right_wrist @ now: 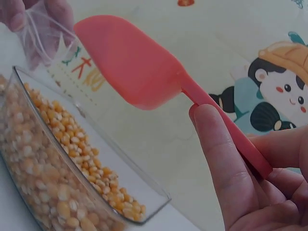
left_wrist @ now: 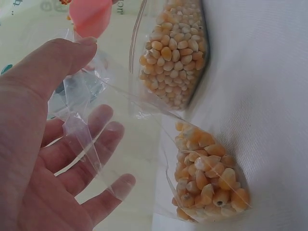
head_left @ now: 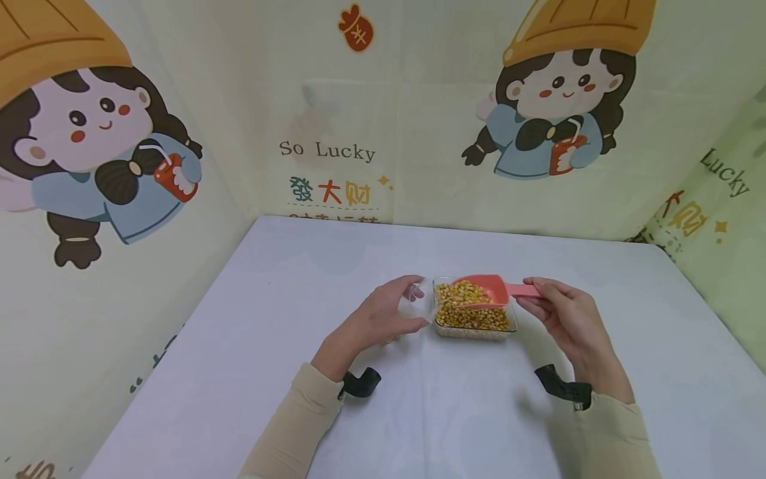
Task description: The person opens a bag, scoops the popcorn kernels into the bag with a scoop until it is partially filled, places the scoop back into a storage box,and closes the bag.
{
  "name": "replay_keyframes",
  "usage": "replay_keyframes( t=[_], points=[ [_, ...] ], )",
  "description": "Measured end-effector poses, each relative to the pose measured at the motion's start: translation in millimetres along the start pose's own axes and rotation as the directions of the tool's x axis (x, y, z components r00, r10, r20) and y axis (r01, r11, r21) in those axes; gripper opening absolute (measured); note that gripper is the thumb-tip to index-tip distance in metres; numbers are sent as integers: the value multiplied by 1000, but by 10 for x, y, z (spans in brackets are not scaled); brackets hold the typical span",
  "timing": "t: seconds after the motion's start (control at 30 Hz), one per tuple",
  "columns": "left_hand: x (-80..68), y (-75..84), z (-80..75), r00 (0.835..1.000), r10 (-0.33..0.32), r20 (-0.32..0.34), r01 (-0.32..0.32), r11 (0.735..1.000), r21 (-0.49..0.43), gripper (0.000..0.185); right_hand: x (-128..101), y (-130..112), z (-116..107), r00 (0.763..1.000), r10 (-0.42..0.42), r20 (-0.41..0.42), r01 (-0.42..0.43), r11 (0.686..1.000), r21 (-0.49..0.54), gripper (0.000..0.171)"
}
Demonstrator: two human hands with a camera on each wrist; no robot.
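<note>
Right hand (head_left: 568, 326) is pinching the flat handle of the pink scoop (head_left: 481, 291) between thumb and fingers, and the scoop head is sitting over the clear tray (head_left: 507, 326) of corn kernels (head_left: 469, 316), centre of the head view. It's holding some kernels, going by that view.

Left hand (head_left: 383, 313) is holding a clear plastic bag (left_wrist: 144, 130) just left of the tray. Thumb and fingers are spread fairly wide, pinching the bag's film to keep the mouth open. A small heap of kernels is lying in the bag's lower corner, lower right of the left wrist view.

Handling, as I judge it:
- Scoop: light, stiff plastic, smooth. The handle end is the right grip, and it needs to stay level or the kernels will roll off.
- Bag: thin, floppy, slippery. It collapses unless held at the rim.
- Kernels: small, hard, yellow-orange, loose, likely to bounce and scatter on the white table (head_left: 239, 346).
</note>
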State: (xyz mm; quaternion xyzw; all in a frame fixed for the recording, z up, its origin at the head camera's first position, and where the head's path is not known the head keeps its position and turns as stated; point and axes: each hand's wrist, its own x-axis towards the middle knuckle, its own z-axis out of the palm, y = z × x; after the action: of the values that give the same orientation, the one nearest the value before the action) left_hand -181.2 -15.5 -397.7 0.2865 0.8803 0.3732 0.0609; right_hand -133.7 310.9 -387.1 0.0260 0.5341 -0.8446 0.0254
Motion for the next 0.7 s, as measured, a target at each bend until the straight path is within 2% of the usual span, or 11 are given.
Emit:
replay_keyframes(
  t=[0.13,0.43,0.7],
  points=[
    [0,5,4,1000,-4,7,4,1000,-3,75,7,0,90,1000,-6,10,6,1000,-5,19],
    [0,-2,47,1000,17,21,-18,1000,13,74,22,53,243,1000,13,17,-11,996,-91,19],
    [-3,36,75,1000,28,3,-28,998,54,75,-2,56,388,999,-32,-21,27,978,-204,24]
  ],
)
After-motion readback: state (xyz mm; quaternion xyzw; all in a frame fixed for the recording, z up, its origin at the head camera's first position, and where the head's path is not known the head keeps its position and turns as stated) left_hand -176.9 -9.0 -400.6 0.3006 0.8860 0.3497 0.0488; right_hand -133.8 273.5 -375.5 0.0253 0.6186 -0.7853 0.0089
